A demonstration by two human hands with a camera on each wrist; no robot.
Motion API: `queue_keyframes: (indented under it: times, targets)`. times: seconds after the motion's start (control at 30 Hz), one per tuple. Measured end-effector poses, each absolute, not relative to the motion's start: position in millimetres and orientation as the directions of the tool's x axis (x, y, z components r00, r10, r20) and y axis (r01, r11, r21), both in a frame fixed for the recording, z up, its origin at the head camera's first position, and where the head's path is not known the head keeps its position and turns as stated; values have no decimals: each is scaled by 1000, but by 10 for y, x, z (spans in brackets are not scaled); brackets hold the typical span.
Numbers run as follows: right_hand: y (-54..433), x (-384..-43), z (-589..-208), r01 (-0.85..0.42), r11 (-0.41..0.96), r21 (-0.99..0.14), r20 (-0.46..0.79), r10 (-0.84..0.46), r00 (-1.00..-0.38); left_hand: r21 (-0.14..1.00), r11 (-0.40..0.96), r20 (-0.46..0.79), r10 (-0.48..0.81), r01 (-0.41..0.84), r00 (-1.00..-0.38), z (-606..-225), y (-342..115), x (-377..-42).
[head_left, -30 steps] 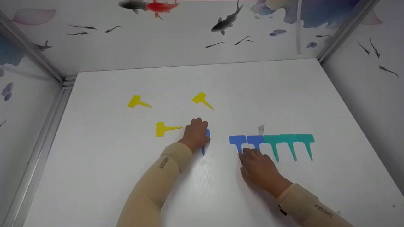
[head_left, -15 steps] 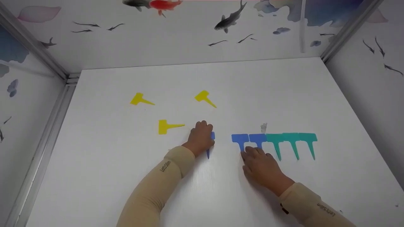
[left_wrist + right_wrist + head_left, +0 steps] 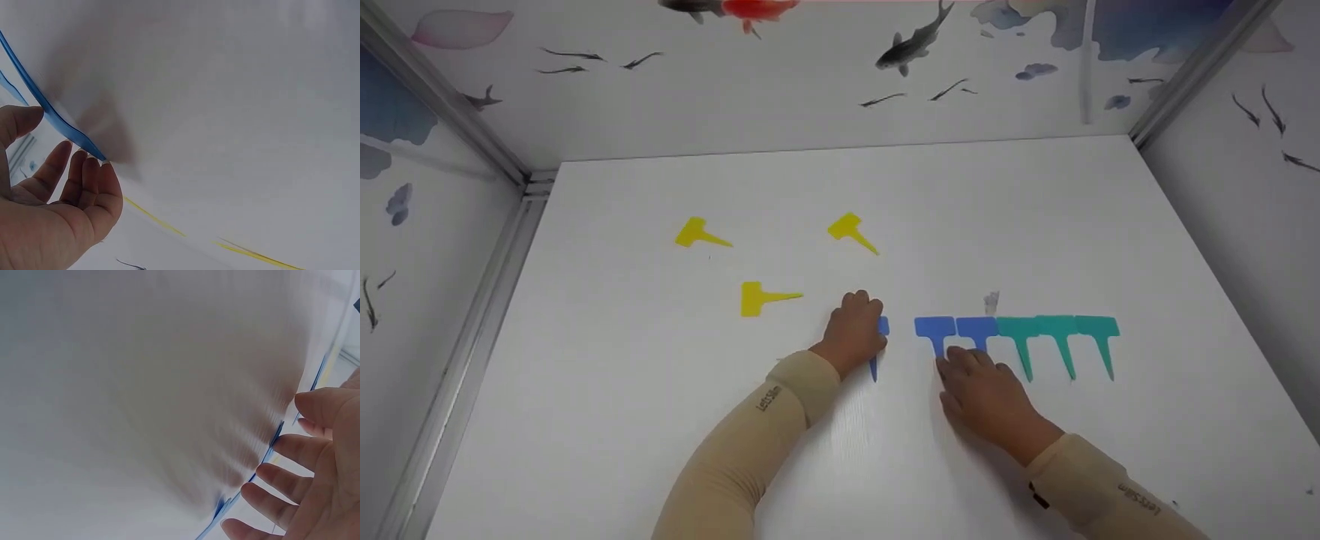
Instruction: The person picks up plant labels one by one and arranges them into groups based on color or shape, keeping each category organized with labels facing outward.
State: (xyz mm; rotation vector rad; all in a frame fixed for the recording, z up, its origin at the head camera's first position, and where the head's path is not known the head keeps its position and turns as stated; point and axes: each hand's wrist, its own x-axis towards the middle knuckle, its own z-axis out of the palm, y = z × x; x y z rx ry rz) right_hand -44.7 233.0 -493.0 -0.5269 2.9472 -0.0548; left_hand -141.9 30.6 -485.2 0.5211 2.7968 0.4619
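Observation:
In the head view my left hand (image 3: 855,334) holds a blue T-shaped plant label (image 3: 883,327) flat on the table, its stem toward me. The left wrist view has the thumb and fingertips at the edges of this blue label (image 3: 56,121). My right hand (image 3: 986,390) rests its fingertips, fairly straight, by the stems of two blue plant labels (image 3: 935,328) (image 3: 976,327), partly covering them. To their right, in the same row, lie three green plant labels (image 3: 1019,328) (image 3: 1057,326) (image 3: 1098,327), heads side by side. A gap separates the held label from the row.
Three yellow plant labels (image 3: 751,298) (image 3: 694,232) (image 3: 847,226) lie apart at the left and back of the white table (image 3: 585,375). A small greyish mark (image 3: 991,302) sits behind the row. Walls with fish pictures (image 3: 780,105) enclose the back and sides.
My left hand has slid rightward with the blue plant label, narrowing the gap to the row. The right hand stays by the blue stems. The whole head view has shifted slightly.

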Motion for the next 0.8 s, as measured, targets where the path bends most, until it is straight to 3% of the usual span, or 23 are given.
queue_keyframes:
  times: [0.47,0.8]
  targets:
    - [2329,-438,-4889,-332,941,-62,-175,-338,-925,362,881,-189,390,306,-901,-4840,416,-1409]
    - [2323,-445,-4895,-358,932,-50,-119,-361,-925,331,882,-147,399,335,-905,-4860,511,-1383]
